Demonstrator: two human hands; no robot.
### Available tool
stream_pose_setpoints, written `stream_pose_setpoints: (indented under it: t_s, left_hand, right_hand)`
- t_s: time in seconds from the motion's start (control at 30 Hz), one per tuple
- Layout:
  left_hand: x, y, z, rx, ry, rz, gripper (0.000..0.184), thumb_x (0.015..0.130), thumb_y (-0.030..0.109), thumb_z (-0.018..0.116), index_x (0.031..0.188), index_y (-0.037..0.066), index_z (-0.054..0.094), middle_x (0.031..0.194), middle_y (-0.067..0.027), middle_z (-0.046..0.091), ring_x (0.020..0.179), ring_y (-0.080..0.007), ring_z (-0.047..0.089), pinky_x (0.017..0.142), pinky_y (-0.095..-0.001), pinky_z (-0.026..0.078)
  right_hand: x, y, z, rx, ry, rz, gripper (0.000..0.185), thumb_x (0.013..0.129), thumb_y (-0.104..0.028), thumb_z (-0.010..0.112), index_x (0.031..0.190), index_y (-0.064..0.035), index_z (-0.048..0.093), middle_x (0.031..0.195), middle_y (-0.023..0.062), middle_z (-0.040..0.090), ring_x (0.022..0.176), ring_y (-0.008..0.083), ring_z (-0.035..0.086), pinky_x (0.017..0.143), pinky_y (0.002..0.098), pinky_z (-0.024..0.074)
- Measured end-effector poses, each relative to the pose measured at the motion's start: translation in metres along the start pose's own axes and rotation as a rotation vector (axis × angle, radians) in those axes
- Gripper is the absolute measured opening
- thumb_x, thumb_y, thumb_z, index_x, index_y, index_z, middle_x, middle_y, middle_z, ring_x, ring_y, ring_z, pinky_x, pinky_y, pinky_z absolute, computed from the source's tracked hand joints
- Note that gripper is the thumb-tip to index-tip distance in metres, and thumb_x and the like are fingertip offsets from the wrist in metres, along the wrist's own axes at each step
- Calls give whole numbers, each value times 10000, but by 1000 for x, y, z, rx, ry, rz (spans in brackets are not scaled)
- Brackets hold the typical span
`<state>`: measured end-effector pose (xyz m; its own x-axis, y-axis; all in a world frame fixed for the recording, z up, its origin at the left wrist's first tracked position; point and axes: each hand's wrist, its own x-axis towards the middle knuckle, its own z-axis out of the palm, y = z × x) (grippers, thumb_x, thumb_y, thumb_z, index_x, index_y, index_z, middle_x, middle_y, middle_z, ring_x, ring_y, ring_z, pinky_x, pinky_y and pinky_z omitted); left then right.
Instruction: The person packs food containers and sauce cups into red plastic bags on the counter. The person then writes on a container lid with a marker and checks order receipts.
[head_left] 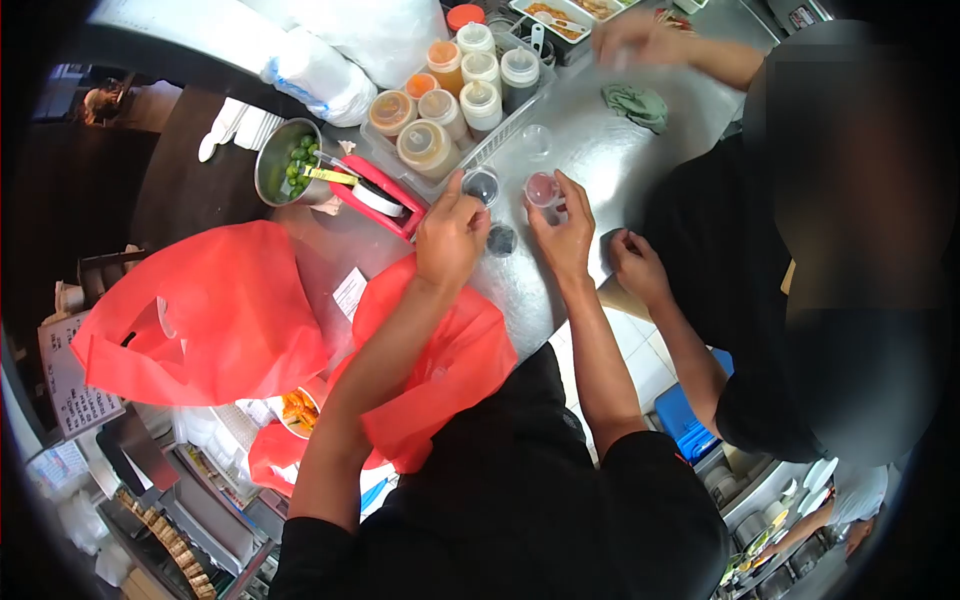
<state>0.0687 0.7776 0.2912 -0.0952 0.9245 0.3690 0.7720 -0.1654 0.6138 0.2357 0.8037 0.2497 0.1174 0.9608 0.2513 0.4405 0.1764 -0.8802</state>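
Observation:
My left hand is closed with its fingertips at the near-left rim of a small clear cup of dark sauce. My right hand grips another small clear cup with reddish sauce, thumb and fingers around its side. Between the two hands, a third small dark cup rests on the steel counter. Farther back lies a clear round lid or cup. Beneath my left forearm bulges a red plastic bag.
Several squeeze bottles fill a bin at the back, beside a red caddy and a pot of limes. Another red bag stands left. At right, a person in black reaches over the counter near a green cloth.

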Motion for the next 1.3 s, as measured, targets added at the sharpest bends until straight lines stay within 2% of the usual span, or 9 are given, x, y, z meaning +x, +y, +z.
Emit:
stream_pose_setpoints:
  t_s: [0.13, 0.2, 0.3, 0.43, 0.6, 0.8, 0.97, 1.07, 1.3]
  left_hand:
    - [-5, 13, -42, -141, 102, 53, 167, 629, -45, 690, 685, 14, 544, 1191, -271, 548, 791, -340, 641, 685, -369, 521]
    - [-10, 18, -66, -165, 174, 71, 173, 654, -62, 691, 728, 21, 559, 1173, -202, 565, 858, -240, 648, 618, -280, 525]
    - [-13, 23, -99, -97, 287, 82, 352, 641, -61, 695, 919, 70, 525, 1137, -150, 545, 983, -264, 598, 748, -338, 515]
    - [-25, 21, -141, -79, 349, 104, 541, 623, -71, 705, 1088, 59, 461, 1153, -166, 507, 1023, -261, 569, 866, -339, 484]
    - [-81, 2, -186, -200, 453, -75, 588, 640, -62, 698, 1159, 30, 438, 1148, -145, 503, 1060, -248, 551, 921, -345, 457]
    - [-229, 1, -229, -149, 574, -465, 611, 649, -35, 706, 1191, 20, 429, 1164, -133, 486, 1053, -235, 537, 907, -349, 450]
    - [-316, 35, -221, -60, 665, -747, 589, 650, -41, 687, 1173, 6, 421, 1100, -126, 513, 1025, -220, 544, 899, -332, 447]
    - [-341, 52, -211, -75, 755, -873, 565, 660, -56, 667, 1165, 7, 423, 1083, -125, 524, 992, -217, 565, 899, -329, 445]
    - [-354, 70, -218, -78, 924, -883, 616, 662, -69, 665, 1212, 1, 397, 1159, -145, 515, 1078, -237, 545, 939, -337, 424]
  right_hand:
    - [13, -11, 31, 94, -86, -214, 522, 688, -52, 739, 1173, -36, 548, 1052, 127, 605, 932, 238, 591, 739, 323, 476]
    - [18, -17, 47, 29, -81, -395, 418, 622, -7, 720, 1003, -54, 552, 1011, 134, 593, 927, 321, 573, 820, 406, 449]
    - [19, -11, 60, -57, -209, -429, 338, 609, -40, 730, 901, -68, 561, 911, 115, 579, 858, 328, 560, 724, 420, 439]
    - [14, -45, 44, -254, -184, -497, 385, 616, -102, 772, 938, -44, 569, 938, 151, 575, 903, 356, 558, 791, 439, 448]
    - [37, -92, 36, -201, -159, -404, 321, 676, -103, 727, 951, -18, 586, 951, 174, 593, 898, 374, 566, 765, 433, 460]
    - [165, -182, 115, -22, -54, -881, 186, 729, -20, 634, 914, -9, 619, 895, 169, 624, 850, 365, 590, 749, 418, 473]
    - [217, -234, 205, -175, -187, -1150, 225, 769, -150, 644, 959, -30, 657, 988, 173, 646, 922, 332, 612, 836, 392, 480]
    - [240, -259, 230, -539, -524, -786, 207, 766, -158, 618, 931, -46, 674, 946, 176, 657, 890, 339, 626, 822, 400, 489]
    - [223, -335, 184, -63, -151, -843, 160, 825, -144, 543, 893, -52, 654, 853, 172, 659, 819, 346, 633, 759, 403, 500]
